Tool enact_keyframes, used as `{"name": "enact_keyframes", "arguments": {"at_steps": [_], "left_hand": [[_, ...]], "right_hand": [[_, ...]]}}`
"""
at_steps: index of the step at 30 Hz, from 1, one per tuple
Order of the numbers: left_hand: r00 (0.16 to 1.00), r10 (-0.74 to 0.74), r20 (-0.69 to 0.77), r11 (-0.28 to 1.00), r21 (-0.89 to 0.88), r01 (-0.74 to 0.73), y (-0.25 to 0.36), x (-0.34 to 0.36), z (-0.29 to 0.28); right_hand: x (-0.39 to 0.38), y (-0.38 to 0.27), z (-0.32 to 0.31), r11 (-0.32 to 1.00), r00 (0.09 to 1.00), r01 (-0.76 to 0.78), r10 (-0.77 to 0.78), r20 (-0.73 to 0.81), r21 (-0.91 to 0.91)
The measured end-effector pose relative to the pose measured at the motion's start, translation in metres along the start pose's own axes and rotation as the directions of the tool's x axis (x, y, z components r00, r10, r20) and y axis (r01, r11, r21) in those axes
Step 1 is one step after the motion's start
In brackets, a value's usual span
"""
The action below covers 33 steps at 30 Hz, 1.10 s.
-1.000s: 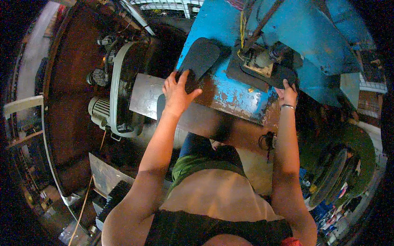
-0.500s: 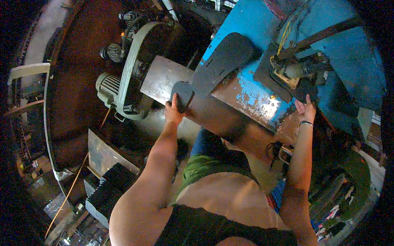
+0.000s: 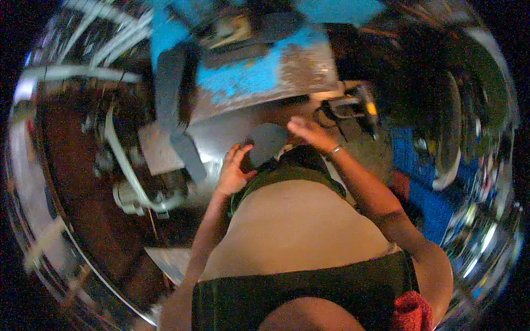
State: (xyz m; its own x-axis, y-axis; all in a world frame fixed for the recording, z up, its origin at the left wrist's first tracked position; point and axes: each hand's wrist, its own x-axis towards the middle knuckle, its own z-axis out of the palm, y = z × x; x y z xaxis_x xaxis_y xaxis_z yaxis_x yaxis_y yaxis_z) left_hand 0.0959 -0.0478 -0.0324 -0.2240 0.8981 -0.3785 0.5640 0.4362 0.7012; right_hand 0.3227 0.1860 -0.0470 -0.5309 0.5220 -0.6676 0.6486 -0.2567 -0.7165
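A dark grey flat piece [image 3: 267, 142] with a rounded outline lies between my hands, close in front of my waist; blur hides its exact kind. At its left edge my left hand [image 3: 234, 170] is open, fingers spread, thumb apart, the fingertips at or very near the rim. Palm and fingers extended, my right hand [image 3: 310, 134] is open off the piece's right edge; motion smears its fingertips, and I see nothing in it. Beyond both hands stands a machine table [image 3: 303, 69] with worn blue paint. A long row of dark flat pieces [image 3: 170, 88] runs along its left side.
On the left, a grey-green belt machine [image 3: 126, 157] with a motor stands beside a metal plate [image 3: 157, 146]. A black tool with a yellow part [image 3: 369, 106] sits right of the table. Farther right is blue crating [image 3: 433, 179]. A red cloth [image 3: 411, 311] hangs by my right shoulder.
My view has swung right, shifting the blue table toward the upper middle. Both hands have drawn in toward my waist; the left no longer presses the dark piece on the metal plate.
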Motion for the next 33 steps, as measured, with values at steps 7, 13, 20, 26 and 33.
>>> {"name": "enact_keyframes", "arguments": {"at_steps": [7, 13, 20, 26, 33], "left_hand": [[0.888, 0.46, 0.025, 0.877, 0.144, -0.458, 0.095, 0.083, 0.012], [0.953, 0.303, -0.015, 0.952, 0.048, -0.302, 0.081, 0.093, -0.004], [0.907, 0.395, 0.148, 0.882, 0.214, -0.42, 0.105, 0.099, -0.004], [0.936, 0.312, 0.166, 0.919, 0.196, -0.341, 0.093, 0.096, 0.0], [0.985, 0.056, 0.163, 0.981, 0.176, -0.085, 0.038, 0.07, -0.005]], "right_hand": [[-0.083, 0.075, -0.071, 0.839, 0.763, 0.374, -0.037, -0.645, 0.395], [-0.223, 0.22, -0.186, 0.968, -0.12, 0.16, 0.215, -0.969, 0.195], [-0.168, 0.295, -0.173, 0.891, -0.127, 0.281, 0.402, -0.907, 0.356], [-0.161, 0.306, -0.167, 0.91, -0.172, 0.201, 0.398, -0.901, 0.363], [-0.198, 0.313, -0.172, 0.933, -0.192, 0.134, 0.355, -0.915, 0.334]]}}
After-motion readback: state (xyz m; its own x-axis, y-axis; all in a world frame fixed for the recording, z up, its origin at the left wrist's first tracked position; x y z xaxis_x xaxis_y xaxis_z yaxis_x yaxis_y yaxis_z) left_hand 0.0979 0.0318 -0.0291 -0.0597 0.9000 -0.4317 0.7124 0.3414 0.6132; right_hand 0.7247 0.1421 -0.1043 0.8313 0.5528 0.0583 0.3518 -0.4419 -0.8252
